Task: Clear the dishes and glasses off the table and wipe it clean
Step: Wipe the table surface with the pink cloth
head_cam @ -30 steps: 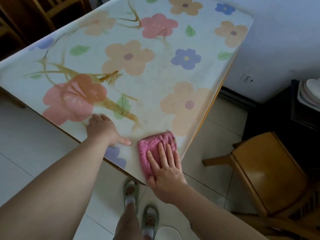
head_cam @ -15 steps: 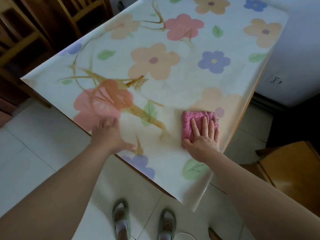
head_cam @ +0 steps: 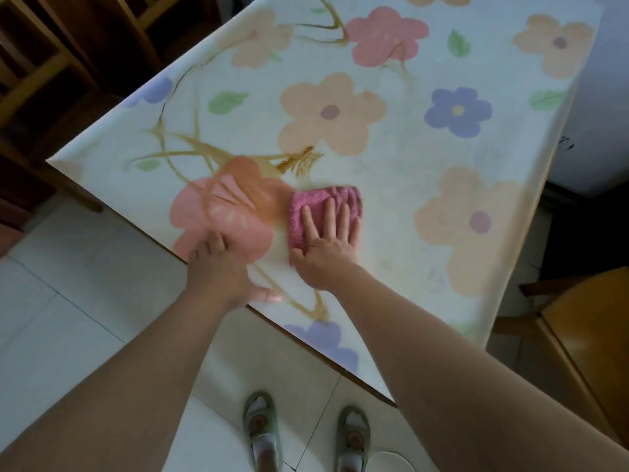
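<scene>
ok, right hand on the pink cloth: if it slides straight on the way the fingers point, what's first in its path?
Nothing, seemingly. The right hand pushing the pink cloth meets only bare flowered tablecloth toward the far edge.

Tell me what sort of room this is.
Probably a home dining area: a table under a flowered tablecloth, wooden chairs beside it, a tiled floor. The right hand presses a pink cloth on it.

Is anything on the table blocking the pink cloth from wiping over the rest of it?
Nothing visible does. The right hand presses flat on the pink cloth, and the floral tablecloth ahead shows no dishes or glasses, only brown smears. The left hand rests at the near edge, beside the cloth.
</scene>
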Demonstrator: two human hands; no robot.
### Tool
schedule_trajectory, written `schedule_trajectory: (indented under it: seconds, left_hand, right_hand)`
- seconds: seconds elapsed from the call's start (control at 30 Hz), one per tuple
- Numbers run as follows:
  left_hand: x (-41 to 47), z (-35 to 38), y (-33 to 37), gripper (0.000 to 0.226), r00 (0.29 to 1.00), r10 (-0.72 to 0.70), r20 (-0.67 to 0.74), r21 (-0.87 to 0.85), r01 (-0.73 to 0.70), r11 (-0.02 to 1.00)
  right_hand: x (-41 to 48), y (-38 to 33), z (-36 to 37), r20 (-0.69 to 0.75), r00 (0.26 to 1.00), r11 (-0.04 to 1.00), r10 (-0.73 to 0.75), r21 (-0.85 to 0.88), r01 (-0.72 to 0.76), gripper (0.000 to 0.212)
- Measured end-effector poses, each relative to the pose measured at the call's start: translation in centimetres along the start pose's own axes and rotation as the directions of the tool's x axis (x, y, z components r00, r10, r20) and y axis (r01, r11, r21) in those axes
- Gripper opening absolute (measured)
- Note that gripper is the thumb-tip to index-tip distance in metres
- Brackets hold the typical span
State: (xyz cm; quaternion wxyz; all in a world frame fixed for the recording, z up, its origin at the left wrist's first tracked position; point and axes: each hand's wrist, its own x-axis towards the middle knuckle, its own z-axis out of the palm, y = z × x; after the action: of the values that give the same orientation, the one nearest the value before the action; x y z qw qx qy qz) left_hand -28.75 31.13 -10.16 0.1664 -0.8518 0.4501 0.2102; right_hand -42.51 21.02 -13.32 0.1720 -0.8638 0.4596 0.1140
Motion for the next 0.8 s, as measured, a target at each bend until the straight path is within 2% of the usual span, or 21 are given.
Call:
schedule_trajectory:
  seconds: [0.2,0.3,0.4,0.57,0.7,0.8]
  left_hand:
    - [-0.7,0.4,-0.7,0.148,1.000,0.006,-0.026,-0.052,-0.008,0.999]
    - [-1.8,0.4,-1.6,0.142,0.999,-0.025,-0.036,-0.054,0.023,0.998]
    - [-3.1,1.0,-2.3,0.126,0.994,-0.097,-0.043,-0.099,0.092,0.991]
    - [-3.3,1.5,-1.4,0.107,0.996,-0.072,-0.044,-0.026,0.071,0.997]
    - [-3.2,2.1,-1.0,0.112,0.997,-0.070,-0.033,-0.011,0.070,0.998]
    - [-3.0,2.4,-1.0,0.112,0.997,-0.073,-0.028,0.013,0.073,0.997]
  right_hand:
    - [-3.9,0.6,1.7,-0.008,0.992,0.990,-0.128,-0.055,0.127,0.073]
    - [-8.2,2.7,2.6,0.022,0.986,0.985,-0.164,-0.059,0.165,0.081]
    - [-11.4,5.9,2.9,0.012,0.994,0.993,-0.106,-0.054,0.107,0.084]
    - [-16.0,10.9,3.4,-0.004,0.997,0.996,0.075,-0.046,-0.075,0.082]
    - [-16.0,9.0,3.6,-0.002,0.978,0.978,0.209,0.013,-0.209,0.082]
    - [-14.0,4.8,3.8,0.029,0.987,0.986,0.156,0.062,-0.158,0.075]
